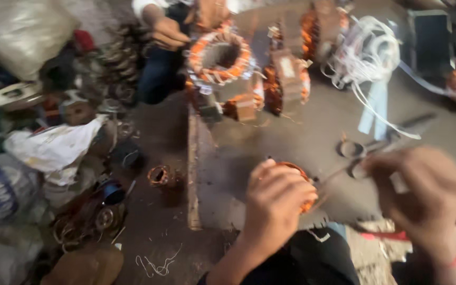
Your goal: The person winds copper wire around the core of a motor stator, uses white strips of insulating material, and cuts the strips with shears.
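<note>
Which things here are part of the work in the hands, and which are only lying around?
In hand:
left hand on a small copper-wound coil
right hand, raised beside it, blurred

Lying about:
scissors
large wound stator
white cord bundle
small copper coil on the floor
another person's hand

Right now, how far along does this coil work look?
Looks done: several copper-wound rings stand at the far end of the board. In hand: the left hand grips a small copper coil, while the right hand, blurred, pinches something pale. Left: I cannot tell; a small coil lies on the floor.
</note>
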